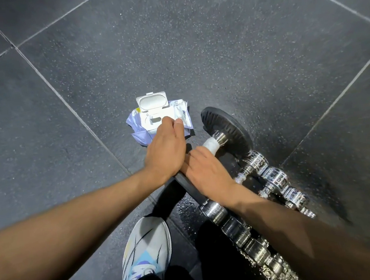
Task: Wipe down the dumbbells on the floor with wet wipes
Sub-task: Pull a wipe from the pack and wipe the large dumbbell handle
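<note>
Pinching wipes pack, left hand; right hand grip wraps wipe on dumbbell; chrome dumbbells beside

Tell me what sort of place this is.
Most likely a gym or weights area: dark speckled rubber floor tiles, a black-plated dumbbell, and a row of chrome dumbbells beside it. The right hand grips a wipe round its handle; the left hand pinches the wipes pack.

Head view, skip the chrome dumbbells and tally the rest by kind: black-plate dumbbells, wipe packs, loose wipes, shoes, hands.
Black-plate dumbbell: 1
Wipe pack: 1
Loose wipe: 1
Shoe: 1
Hands: 2, left hand and right hand
Total: 6
</note>
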